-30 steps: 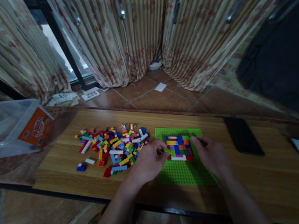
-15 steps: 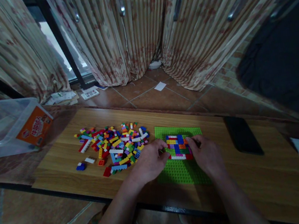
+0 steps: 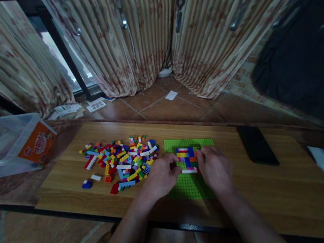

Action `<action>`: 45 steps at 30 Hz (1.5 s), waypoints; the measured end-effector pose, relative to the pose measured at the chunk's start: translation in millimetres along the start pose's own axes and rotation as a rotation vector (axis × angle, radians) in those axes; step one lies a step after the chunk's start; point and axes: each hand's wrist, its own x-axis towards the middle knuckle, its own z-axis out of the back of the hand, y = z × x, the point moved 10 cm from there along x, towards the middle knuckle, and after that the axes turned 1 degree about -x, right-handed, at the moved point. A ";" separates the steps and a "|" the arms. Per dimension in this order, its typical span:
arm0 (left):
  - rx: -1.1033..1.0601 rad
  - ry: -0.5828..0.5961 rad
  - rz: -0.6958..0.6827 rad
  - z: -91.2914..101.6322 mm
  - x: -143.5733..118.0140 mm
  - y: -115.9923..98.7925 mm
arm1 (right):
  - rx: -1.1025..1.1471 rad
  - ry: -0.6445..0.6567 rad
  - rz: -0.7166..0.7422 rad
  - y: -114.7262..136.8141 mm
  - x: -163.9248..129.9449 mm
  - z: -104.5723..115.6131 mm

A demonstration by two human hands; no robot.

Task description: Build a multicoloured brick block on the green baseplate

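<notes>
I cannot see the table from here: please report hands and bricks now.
Left hand and right hand both on the brick build. Build sits on green baseplate. Loose brick pile lies left, apart. Grip unclear.

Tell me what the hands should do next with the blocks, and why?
Probably press down on the block patch. Both the left hand and right hand already rest on its edges on the green baseplate, and neither seems to hold a loose brick; the loose pile lies untouched.
</notes>
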 end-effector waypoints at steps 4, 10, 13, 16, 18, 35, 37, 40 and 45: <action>0.028 0.005 -0.019 -2.7 0.6 -1.2 | -0.018 -0.034 0.026 3.4 -1.1 3.1; 0.029 -0.009 -0.017 -4.5 2.6 -0.9 | -0.019 -0.026 0.050 8.2 -0.8 2.8; 0.039 -0.009 -0.025 -2.5 2.6 -3.8 | 0.072 -0.005 -0.025 -0.4 -2.0 -0.9; 0.017 0.004 -0.029 -0.6 2.0 -4.5 | 0.245 0.029 -0.139 -18.2 -3.1 -6.8; 0.004 0.013 -0.021 0.6 1.6 -2.3 | 0.369 0.012 -0.216 -34.1 -1.8 -7.7; -0.135 -0.208 -0.015 62.3 -7.8 13.0 | 0.860 -0.027 -0.048 33.6 -1.4 8.4; -0.172 -0.339 -0.005 91.2 -10.7 23.4 | 0.816 0.002 0.114 62.0 -5.9 8.5; -0.187 -0.469 0.016 121.7 -17.5 38.5 | 0.733 0.030 0.245 90.0 -11.3 5.0; -0.247 -0.579 0.060 145.3 -27.2 55.7 | 0.683 0.072 0.319 110.8 -15.3 -4.0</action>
